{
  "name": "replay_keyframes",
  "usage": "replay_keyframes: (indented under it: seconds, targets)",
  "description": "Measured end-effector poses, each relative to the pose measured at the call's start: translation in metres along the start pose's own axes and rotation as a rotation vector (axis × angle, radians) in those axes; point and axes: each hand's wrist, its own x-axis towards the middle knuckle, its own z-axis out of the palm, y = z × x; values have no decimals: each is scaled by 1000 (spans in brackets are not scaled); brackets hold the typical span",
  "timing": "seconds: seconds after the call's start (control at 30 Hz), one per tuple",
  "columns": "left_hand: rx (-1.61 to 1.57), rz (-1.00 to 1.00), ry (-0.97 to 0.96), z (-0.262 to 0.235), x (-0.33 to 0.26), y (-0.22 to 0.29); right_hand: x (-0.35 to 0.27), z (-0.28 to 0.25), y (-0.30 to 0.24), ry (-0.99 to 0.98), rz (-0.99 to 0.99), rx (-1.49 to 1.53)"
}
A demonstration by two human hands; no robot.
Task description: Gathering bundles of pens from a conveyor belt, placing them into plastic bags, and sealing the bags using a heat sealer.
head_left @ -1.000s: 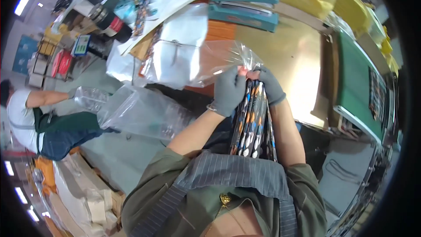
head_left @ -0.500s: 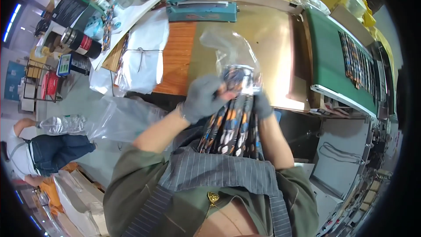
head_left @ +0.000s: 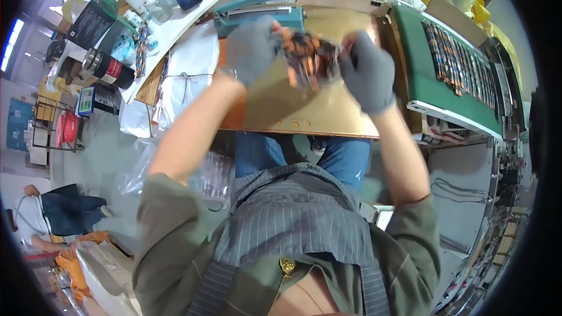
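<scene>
My left hand [head_left: 250, 51], in a grey glove, is closed on the left side of a bundle of slim black-and-orange patterned sticks [head_left: 309, 58]. At the bundle's right side my right hand [head_left: 370, 73], gloved the same way, has its fingers curled in against it. Motion smears the bundle and my left hand, and the sticks look short, seen nearly end-on. Both hands hold it above the gold-brown work surface [head_left: 281, 105]. Just beyond my left hand stands a teal bench sealer [head_left: 293, 19] with a long lever arm.
On the right, more patterned sticks [head_left: 459, 61] lie in a row on a green conveyor belt [head_left: 418, 76]. White plastic sheets [head_left: 196, 64] tied with cord lie at the left. A thermos [head_left: 108, 70] stands farther left. Clear plastic [head_left: 213, 178] lies below the table; another person [head_left: 64, 210] is behind.
My hands have moved forward from my lap to over the work surface, bringing the bundle up. My jeans now show. The clear film that stood above the bundle is no longer distinct.
</scene>
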Motion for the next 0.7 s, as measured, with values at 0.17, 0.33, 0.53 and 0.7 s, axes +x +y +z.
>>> replay_keyframes:
  seconds: [0.17,0.33,0.53,0.7]
  targets:
    - [-337,-415,-774,-23,39,20,55,-37,34,-180,92,-32]
    - [-107,13,-240,-6,45,26,61,-22,85,-355,345,97]
    - [-249,128,-280,-19,36,29,65,-44,69,-745,742,302]
    - [-606,-90,-308,-57,26,55,70,-73,5,-124,-19,147]
